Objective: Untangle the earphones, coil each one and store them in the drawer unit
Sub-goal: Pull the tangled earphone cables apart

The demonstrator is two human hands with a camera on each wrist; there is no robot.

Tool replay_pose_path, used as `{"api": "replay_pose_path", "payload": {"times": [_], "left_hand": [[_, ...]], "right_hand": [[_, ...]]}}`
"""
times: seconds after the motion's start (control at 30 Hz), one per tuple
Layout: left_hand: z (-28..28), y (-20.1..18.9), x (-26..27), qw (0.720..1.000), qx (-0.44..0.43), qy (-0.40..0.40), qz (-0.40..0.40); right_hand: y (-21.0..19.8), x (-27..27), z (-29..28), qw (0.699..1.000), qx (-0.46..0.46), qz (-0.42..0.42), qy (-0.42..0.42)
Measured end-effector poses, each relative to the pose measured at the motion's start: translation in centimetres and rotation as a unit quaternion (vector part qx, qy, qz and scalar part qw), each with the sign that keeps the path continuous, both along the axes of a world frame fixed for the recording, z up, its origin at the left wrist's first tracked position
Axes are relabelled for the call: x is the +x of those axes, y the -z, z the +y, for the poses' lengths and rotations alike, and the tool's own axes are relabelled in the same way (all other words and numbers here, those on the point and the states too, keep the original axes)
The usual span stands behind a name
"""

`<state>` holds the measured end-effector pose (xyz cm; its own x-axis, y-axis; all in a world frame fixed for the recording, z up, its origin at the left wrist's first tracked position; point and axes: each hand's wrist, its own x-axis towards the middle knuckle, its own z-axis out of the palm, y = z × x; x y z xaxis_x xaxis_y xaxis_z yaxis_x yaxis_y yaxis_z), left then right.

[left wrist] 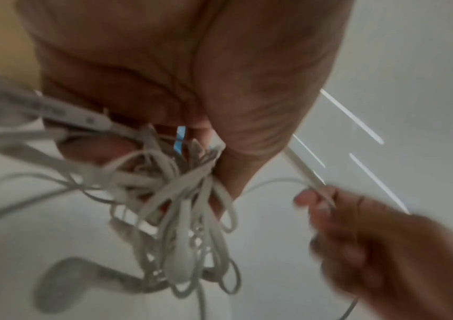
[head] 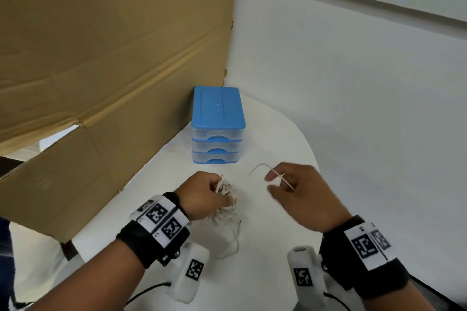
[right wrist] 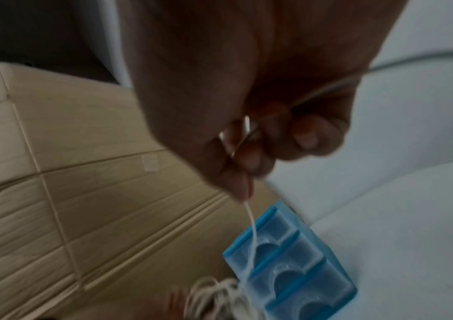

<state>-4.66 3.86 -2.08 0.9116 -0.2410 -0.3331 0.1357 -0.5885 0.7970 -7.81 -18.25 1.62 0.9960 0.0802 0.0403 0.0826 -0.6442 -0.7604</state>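
left hand [head: 202, 194] curled round the tangled earphones [head: 226, 192], bunched in the fist just above the table [head: 273, 247], with loose loops and an earbud [left wrist: 63, 283] dangling below the fingers. right hand [head: 303, 197] just beside it, pinching a single cord [head: 260, 168] between thumb and fingertips [right wrist: 306, 138], that strand arcing back toward the bundle. drawer unit [head: 217, 125] standing beyond both hands, nearer the left, all three drawers closed; cardboard sheet [head: 101, 58] rising farther out on the left hand's side. probably early in the untangling, with nothing coiled or stored yet. main risk: pulling the pinched cord hard while the fist clamps the whole knot, likely cinching the loops tighter instead of freeing them. also likely trouble: the thin strand slipping out of the light pinch and springing back into the mass. hanging loops under the left hand could snag one another or drag on the table, undoing progress. hard to tell from the blurred wrist views which earphone the pulled strand belongs to, so a wrong strand could thread deeper through the knot. drawers still shut, hence a free hand needed later.
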Motion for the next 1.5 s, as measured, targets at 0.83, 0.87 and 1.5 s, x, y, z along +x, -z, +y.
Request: {"api": "replay_pose_path", "payload": {"times": [0.83, 0.87, 1.5], "left_hand": [[-1.6, -2.7, -0.7, 0.96, -0.241, -0.065, 0.123], [-1.6, -2.8, -0.7, 0.96, -0.246, -0.059, 0.122], [-1.9, -3.0, -1.0, 0.935, -0.314, -0.072, 0.147]], "right_hand": [[2.0, -1.0, 3.0, 0.99, 0.138, -0.005, 0.033], [2.0, -1.1, 3.0, 0.99, 0.135, -0.015, 0.032], [1.6, -1.6, 3.5, 0.959, 0.275, -0.019, 0.061]]}}
